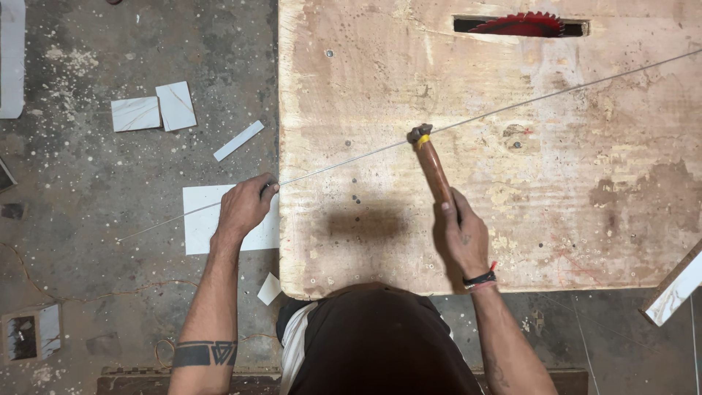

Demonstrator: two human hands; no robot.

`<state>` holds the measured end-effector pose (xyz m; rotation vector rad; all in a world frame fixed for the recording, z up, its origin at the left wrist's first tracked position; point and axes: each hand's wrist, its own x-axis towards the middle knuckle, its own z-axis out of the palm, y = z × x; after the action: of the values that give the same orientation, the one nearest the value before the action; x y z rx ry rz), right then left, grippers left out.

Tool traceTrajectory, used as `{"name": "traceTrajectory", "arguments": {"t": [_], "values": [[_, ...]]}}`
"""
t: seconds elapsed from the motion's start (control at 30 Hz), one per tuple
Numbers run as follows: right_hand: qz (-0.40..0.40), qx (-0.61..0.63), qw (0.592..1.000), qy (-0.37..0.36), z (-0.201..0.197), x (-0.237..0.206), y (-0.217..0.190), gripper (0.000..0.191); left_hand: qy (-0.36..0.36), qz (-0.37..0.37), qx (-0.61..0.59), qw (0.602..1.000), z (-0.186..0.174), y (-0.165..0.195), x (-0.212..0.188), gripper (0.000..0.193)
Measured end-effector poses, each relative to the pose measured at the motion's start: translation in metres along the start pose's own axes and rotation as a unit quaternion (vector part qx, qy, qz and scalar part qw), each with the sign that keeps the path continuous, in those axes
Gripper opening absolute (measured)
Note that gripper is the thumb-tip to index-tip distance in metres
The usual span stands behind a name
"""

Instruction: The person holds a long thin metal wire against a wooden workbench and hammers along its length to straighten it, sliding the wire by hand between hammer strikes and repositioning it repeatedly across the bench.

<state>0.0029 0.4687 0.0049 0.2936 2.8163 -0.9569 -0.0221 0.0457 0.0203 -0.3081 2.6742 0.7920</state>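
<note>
**Mia:** What is the right hand [462, 235] doing?

**Ben:** It is closed tight around the brown handle of a hammer [433, 165]. All the fingers are wrapped round it. The hammer head sits right on a long thin metal rod [468, 121].

**Mia:** Where is the rod?

**Ben:** It lies slanted across the wooden desk [585, 219]. It goes from the far right side of the desk down past the left edge of the desk and sticks out over the floor.

**Mia:** And the left hand [245, 207]?

**Ben:** It is closed too. It pinches the rod just beside the left edge of the desk, over the floor.

**Mia:** What else is near the desk?

**Ben:** A red saw blade [521, 25] pokes up through a slot at the far end of the desk, well away from the hammer. A white sheet [201, 219] lies on the floor right by the left edge of the desk, under the left hand. Two white tile pieces [153, 110] and a thin white strip [239, 140] lie on the floor further left of the desk. A white board [674, 289] leans by the near right corner of the desk.
</note>
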Motion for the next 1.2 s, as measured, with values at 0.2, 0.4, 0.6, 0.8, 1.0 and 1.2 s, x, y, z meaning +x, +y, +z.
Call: {"name": "traceTrajectory", "arguments": {"t": [0.2, 0.4, 0.6, 0.8, 1.0, 1.2], "values": [[-0.031, 0.015, 0.999, 0.031, -0.003, 0.007, 0.014, 0.057, 0.026, 0.022, -0.007, 0.999, 0.001, -0.002, 0.000, 0.022], [-0.043, 0.019, 0.997, 0.061, -0.013, 0.005, 0.010, 0.056, 0.025, 0.031, -0.010, 0.999, 0.000, -0.001, 0.000, 0.021], [-0.013, 0.012, 1.000, 0.010, -0.016, 0.004, -0.005, 0.054, 0.051, 0.062, -0.007, 0.997, -0.004, 0.001, 0.000, 0.021], [-0.034, 0.006, 0.999, -0.005, -0.008, -0.006, -0.013, 0.053, 0.048, 0.059, -0.015, 0.997, -0.005, 0.003, -0.001, 0.019], [-0.044, 0.016, 0.998, -0.035, -0.004, -0.013, -0.025, 0.053, 0.036, 0.022, -0.046, 0.998, -0.004, 0.004, 0.001, 0.017], [-0.021, -0.011, 0.995, -0.094, 0.001, -0.022, -0.036, 0.054, 0.038, 0.012, -0.060, 0.997, -0.004, 0.001, 0.006, 0.023]]}}
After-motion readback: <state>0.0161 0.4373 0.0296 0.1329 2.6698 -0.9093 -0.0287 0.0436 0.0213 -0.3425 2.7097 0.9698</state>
